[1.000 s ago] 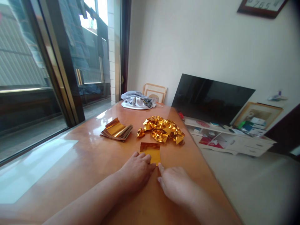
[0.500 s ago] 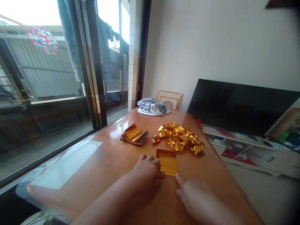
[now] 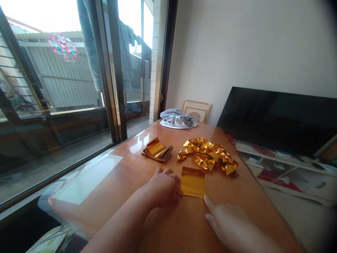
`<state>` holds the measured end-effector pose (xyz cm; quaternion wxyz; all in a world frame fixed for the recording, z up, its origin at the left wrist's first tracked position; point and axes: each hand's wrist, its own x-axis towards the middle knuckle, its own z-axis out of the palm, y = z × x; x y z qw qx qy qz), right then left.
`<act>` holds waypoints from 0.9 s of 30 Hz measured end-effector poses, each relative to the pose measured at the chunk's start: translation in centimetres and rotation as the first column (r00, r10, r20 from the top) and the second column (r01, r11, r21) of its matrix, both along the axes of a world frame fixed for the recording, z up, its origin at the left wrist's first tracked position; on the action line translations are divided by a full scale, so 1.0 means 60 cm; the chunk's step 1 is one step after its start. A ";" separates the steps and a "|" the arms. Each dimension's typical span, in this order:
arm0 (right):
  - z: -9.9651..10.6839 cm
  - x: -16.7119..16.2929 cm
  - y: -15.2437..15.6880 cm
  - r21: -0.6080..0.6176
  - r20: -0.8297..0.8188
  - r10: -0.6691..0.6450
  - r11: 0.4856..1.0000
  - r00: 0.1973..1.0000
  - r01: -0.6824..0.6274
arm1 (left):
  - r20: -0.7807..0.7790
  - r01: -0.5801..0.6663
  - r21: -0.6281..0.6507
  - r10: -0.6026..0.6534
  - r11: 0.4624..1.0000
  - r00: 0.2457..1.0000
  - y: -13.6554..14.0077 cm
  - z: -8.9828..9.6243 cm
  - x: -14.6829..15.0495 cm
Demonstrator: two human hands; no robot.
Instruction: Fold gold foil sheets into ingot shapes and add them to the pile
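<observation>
A square sheet of gold foil paper (image 3: 193, 183) lies on the table in front of me, its far strip looking darker than the rest. My left hand (image 3: 163, 188) is at the sheet's left side, fingers curled, with the tips at the near left corner; the hand hides part of its own grip. At the near right corner, the index finger of my right hand (image 3: 228, 219) touches the paper, while the thumb stays apart below it. Beyond the left hand sits a stack of gold foil sheets (image 3: 158, 150). A pile of folded gold foil pieces (image 3: 210, 154) lies past the sheet.
The brown table (image 3: 126, 182) has a pale rectangular patch of light or paper (image 3: 91, 177) on its left. Folded cloth (image 3: 177, 118) rests at the far end, near a picture frame (image 3: 197, 109). Glass doors stand left; a large television (image 3: 276, 121) stands right.
My left hand has slid slightly left off the sheet, uncovering its left edge. The right fingertip stays at the near right corner. The whole view has shifted, moving the scene rightward.
</observation>
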<state>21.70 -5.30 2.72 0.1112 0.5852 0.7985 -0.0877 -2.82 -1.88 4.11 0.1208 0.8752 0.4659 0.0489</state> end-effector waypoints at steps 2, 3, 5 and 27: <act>0.006 -0.001 -0.003 0.009 -0.008 0.006 1.000 1.000 -0.006 | 0.015 0.007 0.024 -0.007 1.000 1.000 0.002 -0.001 -0.003; 0.008 -0.001 -0.004 0.009 -0.011 0.004 1.000 1.000 -0.004 | 0.022 0.006 0.042 -0.007 0.999 1.000 0.002 0.000 -0.003; 0.011 0.000 -0.004 0.004 -0.012 0.004 1.000 1.000 -0.004 | 0.030 0.005 0.090 -0.008 0.996 1.000 0.004 0.002 0.002; 0.021 0.027 0.021 0.152 -0.068 -0.031 0.988 0.997 0.041 | 0.013 0.176 0.110 -0.178 0.978 0.984 0.002 -0.023 0.068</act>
